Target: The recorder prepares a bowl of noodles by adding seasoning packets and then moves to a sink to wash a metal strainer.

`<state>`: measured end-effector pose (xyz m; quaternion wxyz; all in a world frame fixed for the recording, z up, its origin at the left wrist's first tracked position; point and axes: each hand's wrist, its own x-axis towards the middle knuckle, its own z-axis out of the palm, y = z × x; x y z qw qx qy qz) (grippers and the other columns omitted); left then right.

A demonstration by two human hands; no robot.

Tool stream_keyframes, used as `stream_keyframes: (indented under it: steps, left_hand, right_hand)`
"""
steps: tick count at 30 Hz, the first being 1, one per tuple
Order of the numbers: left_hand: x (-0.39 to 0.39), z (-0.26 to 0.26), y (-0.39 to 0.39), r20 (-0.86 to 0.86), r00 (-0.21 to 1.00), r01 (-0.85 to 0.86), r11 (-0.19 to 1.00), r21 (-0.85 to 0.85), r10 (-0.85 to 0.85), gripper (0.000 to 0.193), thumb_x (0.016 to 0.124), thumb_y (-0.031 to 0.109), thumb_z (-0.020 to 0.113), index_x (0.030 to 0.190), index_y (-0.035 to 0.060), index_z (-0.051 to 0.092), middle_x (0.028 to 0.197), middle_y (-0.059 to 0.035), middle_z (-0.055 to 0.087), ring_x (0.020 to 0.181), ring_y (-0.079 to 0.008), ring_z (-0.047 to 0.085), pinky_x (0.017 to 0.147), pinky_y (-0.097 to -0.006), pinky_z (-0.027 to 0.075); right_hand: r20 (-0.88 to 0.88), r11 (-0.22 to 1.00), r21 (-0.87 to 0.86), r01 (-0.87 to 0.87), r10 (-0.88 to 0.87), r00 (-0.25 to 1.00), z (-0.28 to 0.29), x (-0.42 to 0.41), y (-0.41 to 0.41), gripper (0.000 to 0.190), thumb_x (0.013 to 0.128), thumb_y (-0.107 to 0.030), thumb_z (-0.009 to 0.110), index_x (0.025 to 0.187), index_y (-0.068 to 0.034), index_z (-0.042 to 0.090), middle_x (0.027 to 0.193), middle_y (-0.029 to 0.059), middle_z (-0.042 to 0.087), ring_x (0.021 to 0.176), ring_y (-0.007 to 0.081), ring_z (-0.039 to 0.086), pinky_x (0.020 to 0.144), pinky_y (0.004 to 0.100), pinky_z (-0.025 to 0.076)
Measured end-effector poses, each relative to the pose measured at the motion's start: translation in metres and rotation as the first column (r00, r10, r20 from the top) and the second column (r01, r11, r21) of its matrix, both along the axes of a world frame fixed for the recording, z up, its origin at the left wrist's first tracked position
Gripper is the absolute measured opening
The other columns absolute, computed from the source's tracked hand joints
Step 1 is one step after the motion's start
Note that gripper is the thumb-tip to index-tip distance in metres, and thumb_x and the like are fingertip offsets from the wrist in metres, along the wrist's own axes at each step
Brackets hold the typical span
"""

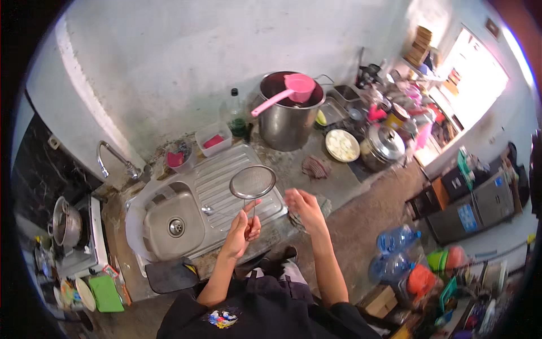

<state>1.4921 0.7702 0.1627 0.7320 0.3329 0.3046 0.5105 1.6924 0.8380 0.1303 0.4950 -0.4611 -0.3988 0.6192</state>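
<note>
My left hand (244,235) grips the wire handle of a round metal mesh strainer (253,182), which is held over the sink's ribbed steel drainboard (224,169). To the right of the strainer my right hand (302,207) is raised, its fingers curled, touching nothing that I can see. A metal spoon (208,210) lies on the drainboard, its handle running towards my left hand. The steel sink basin (173,245) is at the left, with a drain strainer at its bottom. Striped cloth (316,166) lies crumpled on the counter beyond my right hand, and another cloth (324,207) lies behind my right wrist.
A large steel pot (286,127) with a pink dipper (299,88) across its rim stands by the wall. A bowl of pale pieces (342,145) and a lidded pot (384,142) are to its right. A curved faucet (116,157) rises behind the basin; a dark mat (171,275) lies in front.
</note>
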Motion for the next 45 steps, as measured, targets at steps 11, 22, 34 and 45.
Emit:
stream_keyframes:
  steps: [11, 22, 34, 45]
  left_hand:
    - [0.001, -0.004, 0.018, -0.05, 0.875, -0.483, 0.873, -0.058, 0.481, 0.057, 0.094, 0.052, 0.029, 0.13, 0.0082, 0.038, 0.06, 0.004, 0.028, 0.049, -0.0054, 0.024, 0.045, -0.0194, 0.023]
    - [-0.01, -0.015, -0.006, -0.112, 0.736, -0.677, 0.725, -0.125, 0.668, 0.055, 0.096, 0.046, 0.029, 0.129, 0.0039, 0.041, 0.063, 0.0038, 0.03, 0.052, -0.0051, 0.025, 0.048, -0.0189, 0.024]
    - [-0.095, -0.034, -0.014, -0.006, 0.805, -0.578, 0.782, -0.234, 0.593, 0.044, 0.099, 0.036, 0.032, 0.12, 0.0008, 0.048, 0.068, 0.0051, 0.031, 0.056, -0.0047, 0.024, 0.05, -0.0186, 0.025]
    - [-0.146, -0.043, -0.029, 0.084, 0.815, -0.523, 0.79, -0.32, 0.574, 0.053, 0.096, 0.043, 0.036, 0.126, 0.0001, 0.043, 0.064, 0.0051, 0.029, 0.051, -0.0037, 0.021, 0.044, -0.018, 0.021]
  right_hand:
    - [-0.779, 0.926, -0.139, -0.352, 0.118, 0.616, 0.045, -0.077, 0.251, 0.044, 0.084, -0.036, 0.061, 0.105, 0.002, 0.054, 0.109, 0.0153, 0.058, 0.106, 0.0286, 0.054, 0.099, 0.0435, 0.039]
    - [-0.153, 0.945, -0.171, -0.279, 0.255, 0.955, 0.081, 0.045, 0.269, 0.013, 0.086, -0.013, 0.051, 0.092, -0.001, 0.05, 0.052, -0.0022, 0.034, 0.037, 0.0076, 0.029, 0.037, 0.0242, 0.022]
    - [0.832, 0.952, -0.201, -0.233, 0.291, 0.473, 0.124, 0.065, 0.261, 0.011, 0.077, -0.011, 0.047, 0.084, -0.006, 0.052, 0.047, -0.0011, 0.036, 0.031, 0.008, 0.029, 0.028, 0.0235, 0.021]
    - [0.154, 0.981, 0.032, -0.193, 0.186, 0.971, 0.142, 0.049, 0.153, 0.017, 0.092, -0.021, 0.05, 0.088, -0.004, 0.051, 0.045, -0.0058, 0.034, 0.028, 0.0025, 0.025, 0.026, 0.0185, 0.019]
